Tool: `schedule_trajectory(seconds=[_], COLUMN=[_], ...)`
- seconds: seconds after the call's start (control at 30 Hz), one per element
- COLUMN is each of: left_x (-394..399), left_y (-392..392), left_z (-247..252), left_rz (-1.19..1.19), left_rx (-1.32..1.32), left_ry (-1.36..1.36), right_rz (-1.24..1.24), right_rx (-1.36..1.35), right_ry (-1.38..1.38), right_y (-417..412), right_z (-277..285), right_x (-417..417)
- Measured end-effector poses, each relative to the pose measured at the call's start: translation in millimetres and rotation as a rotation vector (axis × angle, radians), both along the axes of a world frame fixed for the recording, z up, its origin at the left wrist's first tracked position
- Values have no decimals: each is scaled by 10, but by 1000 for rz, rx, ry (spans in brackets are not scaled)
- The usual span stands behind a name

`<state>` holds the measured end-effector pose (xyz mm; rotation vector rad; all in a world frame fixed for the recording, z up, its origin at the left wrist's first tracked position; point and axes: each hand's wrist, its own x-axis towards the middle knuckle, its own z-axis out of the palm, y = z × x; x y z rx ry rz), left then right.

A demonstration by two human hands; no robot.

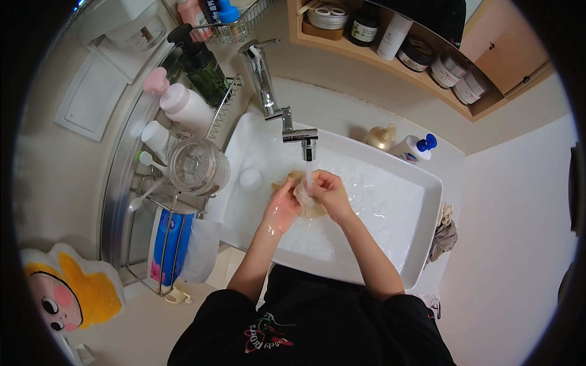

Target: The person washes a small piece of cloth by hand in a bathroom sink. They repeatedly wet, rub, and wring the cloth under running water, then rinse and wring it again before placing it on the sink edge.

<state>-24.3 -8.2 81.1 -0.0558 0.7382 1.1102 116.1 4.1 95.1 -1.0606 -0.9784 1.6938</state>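
Note:
Both hands are over a white rectangular washbasin (382, 206), beneath a chrome faucet (300, 135) with a jointed spout. A stream of water runs from the spout onto a thin, wet beige cloth-like piece (315, 212). My left hand (281, 208) holds its left side, with the palm wet and foam or drops on the wrist. On the other side, my right hand (332, 194) pinches a pale, bunched part between thumb and fingers. Its exact kind cannot be told, as the fingers hide much of it. A round white drain cover (251, 179) lies left of the hands.
At left, a wire rack holds a clear glass jar (197, 164), a pink-topped pump bottle (185, 107) and a blue tissue pack (168, 244). Behind the basin stand a gold bottle (380, 137) and a blue-capped pump bottle (412, 148). Crumpled fabric (443, 242) lies at the right rim.

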Motion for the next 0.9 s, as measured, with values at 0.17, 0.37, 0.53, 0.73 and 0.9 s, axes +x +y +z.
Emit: schedule_trajectory(seconds=[0.17, 0.37, 0.53, 0.73, 0.9], left_x=[2, -114, 516, 382, 478], left_y=[-86, 84, -18, -55, -38], left_z=[-60, -830, 80, -174, -138], left_rz=[-15, -106, 81, 37, -96], left_rx=[122, 480, -220, 81, -48], left_ry=[221, -135, 246, 6, 360], right_rz=[-203, -127, -188, -264, -327], right_rx=[319, 656, 375, 671, 190], right_ry=[-557, -821, -1149, -1089, -830], right_y=[15, -220, 134, -86, 59], right_z=[-54, 284, -58, -30, -277], right_x=[-61, -425, -239, -384, -59])
